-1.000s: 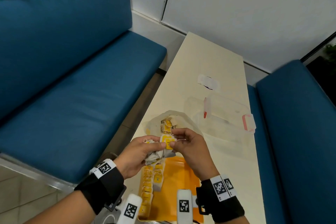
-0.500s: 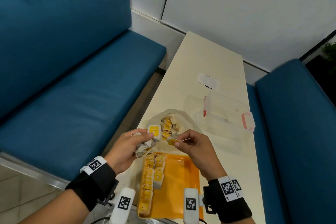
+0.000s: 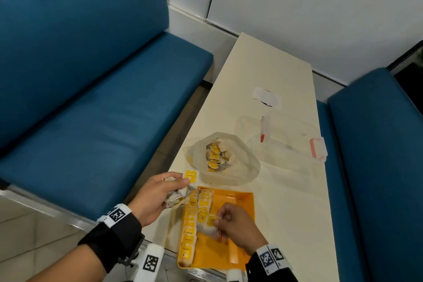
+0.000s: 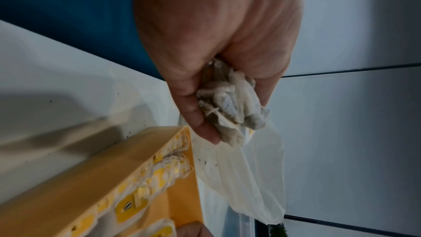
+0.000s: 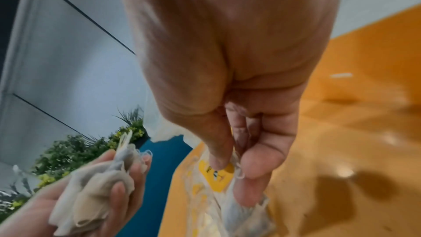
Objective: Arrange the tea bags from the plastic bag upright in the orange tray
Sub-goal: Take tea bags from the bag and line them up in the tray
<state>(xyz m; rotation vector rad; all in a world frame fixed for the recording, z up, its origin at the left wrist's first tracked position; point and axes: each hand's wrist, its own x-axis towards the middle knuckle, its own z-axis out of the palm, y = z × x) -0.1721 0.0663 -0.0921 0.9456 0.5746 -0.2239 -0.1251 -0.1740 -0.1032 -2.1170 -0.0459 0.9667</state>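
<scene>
The orange tray (image 3: 238, 249) lies at the table's near edge, with two rows of yellow-tagged tea bags (image 3: 191, 224) standing along its left side. My right hand (image 3: 219, 224) is inside the tray and pinches one tea bag (image 5: 216, 172) by its yellow tag, beside the second row. My left hand (image 3: 174, 190) hovers just left of the tray's far corner and grips a bunch of tea bags (image 4: 230, 107), one yellow tag (image 3: 190, 176) sticking up. The plastic bag (image 3: 231, 167) lies open just beyond the tray, more tea bags (image 3: 216, 155) inside it.
A clear plastic container (image 3: 281, 142) with pink clips sits right of the bag, a white packet (image 3: 266, 97) farther back. Blue bench seats (image 3: 91, 121) flank the narrow cream table (image 3: 297, 213). The tray's right half is bare orange.
My right hand has drawn one tea bag away from the left hand's bunch and carried it down into the tray. The left hand has shifted slightly left with the rest.
</scene>
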